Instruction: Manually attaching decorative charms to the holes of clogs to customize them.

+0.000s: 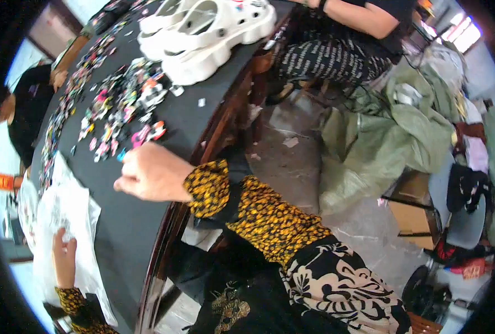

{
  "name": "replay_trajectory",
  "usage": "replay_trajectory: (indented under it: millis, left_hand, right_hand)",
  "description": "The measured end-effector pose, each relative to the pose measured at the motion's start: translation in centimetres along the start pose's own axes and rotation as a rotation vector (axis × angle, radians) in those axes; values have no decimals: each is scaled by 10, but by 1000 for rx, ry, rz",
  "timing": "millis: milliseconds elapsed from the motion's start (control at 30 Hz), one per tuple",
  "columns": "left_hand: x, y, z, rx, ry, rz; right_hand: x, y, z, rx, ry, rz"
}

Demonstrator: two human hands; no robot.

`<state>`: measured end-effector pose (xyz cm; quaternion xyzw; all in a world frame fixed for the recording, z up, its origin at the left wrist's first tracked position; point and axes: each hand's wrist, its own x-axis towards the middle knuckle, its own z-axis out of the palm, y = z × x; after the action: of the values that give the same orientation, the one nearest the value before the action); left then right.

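My right hand [153, 173] is above the dark tabletop, at the near edge of a pile of small colourful shoe charms [130, 103]. Its fingers are curled down, and whatever they hold is hidden beneath them. A small blue charm [122, 155] shows right beside the knuckles. Further left, my left hand [65, 259] is over a white plastic bag [63, 209], thumb and fingers apart. A pale speck shows near its fingers, too small to name. Pink and orange charms [147, 132] lie just beyond my right hand.
White chunky clogs [203, 36] stand on the far part of the table [127, 239]. More charms [63, 114] run along its left side. Other people sit across at left and at the far right. A green sack [381, 139] lies on the floor at right.
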<state>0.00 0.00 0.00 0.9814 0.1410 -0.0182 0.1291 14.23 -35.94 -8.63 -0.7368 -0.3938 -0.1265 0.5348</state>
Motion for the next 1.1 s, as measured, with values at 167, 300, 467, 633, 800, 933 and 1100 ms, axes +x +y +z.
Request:
replay_trajectory:
  millis: [167,300,467,633,800,933,1100]
  left_hand:
    - [14,-18,54,-44,17,88]
    - [27,-18,55,83,94,112]
    - [41,-42,51,180,65,156]
    - [25,6,52,28,48,109]
    - [1,18,37,-47,140,103]
    - [-1,53,44,-4,130,88]
    - [7,41,49,-50,97,139]
  right_hand:
    - [-10,6,-6,-1,-40,-52]
    - [-9,2,-11,41,-72,4]
    - [-12,1,-7,2,-41,-51]
    - [-58,13,-71,-235,406,-224]
    - [-195,98,-154,-759,339,427]
    - [-339,133,-208,-1213,-68,947]
    - [-411,142,-244,-1390,-153,1146]
